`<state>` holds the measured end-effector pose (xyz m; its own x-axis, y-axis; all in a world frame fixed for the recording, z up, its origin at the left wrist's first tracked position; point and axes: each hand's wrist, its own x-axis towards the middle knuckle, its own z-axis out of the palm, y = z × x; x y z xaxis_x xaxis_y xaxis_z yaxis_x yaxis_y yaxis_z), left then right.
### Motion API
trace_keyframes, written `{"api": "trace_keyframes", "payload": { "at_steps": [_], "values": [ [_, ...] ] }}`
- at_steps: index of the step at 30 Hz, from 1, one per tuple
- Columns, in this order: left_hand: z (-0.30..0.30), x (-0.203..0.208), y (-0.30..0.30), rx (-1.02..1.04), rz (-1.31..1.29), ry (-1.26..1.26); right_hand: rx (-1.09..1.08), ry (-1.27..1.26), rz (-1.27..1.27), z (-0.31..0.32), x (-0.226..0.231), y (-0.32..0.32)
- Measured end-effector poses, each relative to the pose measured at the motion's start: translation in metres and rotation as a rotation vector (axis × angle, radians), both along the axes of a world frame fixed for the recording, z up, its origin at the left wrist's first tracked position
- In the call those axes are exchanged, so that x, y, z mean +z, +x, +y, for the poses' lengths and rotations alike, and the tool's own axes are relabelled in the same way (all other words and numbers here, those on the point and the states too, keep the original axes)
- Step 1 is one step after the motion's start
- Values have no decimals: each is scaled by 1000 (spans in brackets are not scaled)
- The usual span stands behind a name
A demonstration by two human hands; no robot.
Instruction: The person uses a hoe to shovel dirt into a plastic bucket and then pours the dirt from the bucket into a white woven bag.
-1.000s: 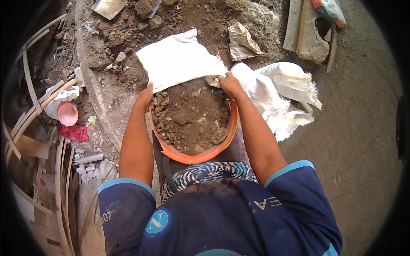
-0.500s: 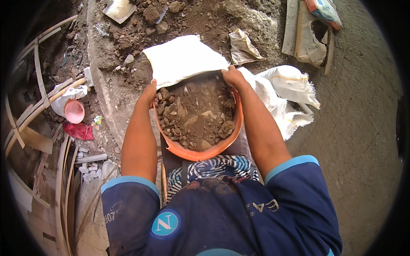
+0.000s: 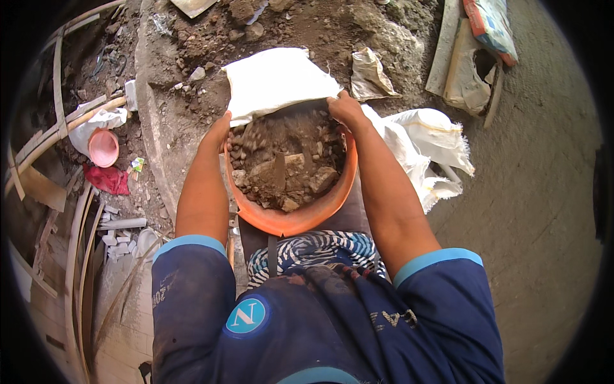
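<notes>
In front of my legs an orange bucket (image 3: 288,221) full of soil and broken stones (image 3: 281,169) leans away from me. Its far rim lies under the mouth of a white woven sack (image 3: 275,80). My left hand (image 3: 219,133) is closed at the left side of the rim, where the sack's edge meets it. On the right side, my right hand (image 3: 347,110) grips the sack's edge together with the rim. Some fingers of both hands are hidden behind the bucket and cloth. The rubble near the sack's mouth is blurred by motion.
More white sacks (image 3: 428,141) lie to the right of the bucket. Beyond are loose soil and stones (image 3: 256,32) and a crumpled bag (image 3: 371,75). Bent wooden strips (image 3: 80,275), a pink container (image 3: 103,148) and a red cloth (image 3: 105,180) are on the left.
The bucket is tipped further, and rubble has shifted within it toward the sack's mouth. Both hands keep their hold, with the bucket slightly farther left in view.
</notes>
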<state>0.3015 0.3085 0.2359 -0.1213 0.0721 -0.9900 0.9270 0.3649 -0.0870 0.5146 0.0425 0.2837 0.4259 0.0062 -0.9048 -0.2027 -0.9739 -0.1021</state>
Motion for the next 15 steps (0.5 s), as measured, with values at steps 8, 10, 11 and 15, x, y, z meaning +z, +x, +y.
{"api": "trace_keyframes", "payload": {
  "at_steps": [8, 10, 11, 15],
  "values": [
    [12, 0, 14, 27, 19, -10, 166, -69, -25, 2, -13, 12],
    [14, 4, 23, 34, 21, 17, 105, -60, 11, 8, -6, 22],
    [18, 7, 26, 39, 19, -10, 74, -54, 28, 11, -4, 25],
    [30, 6, 36, 19, -1, -79, 176, -11, 19, -1, -35, 34]
  ]
}}
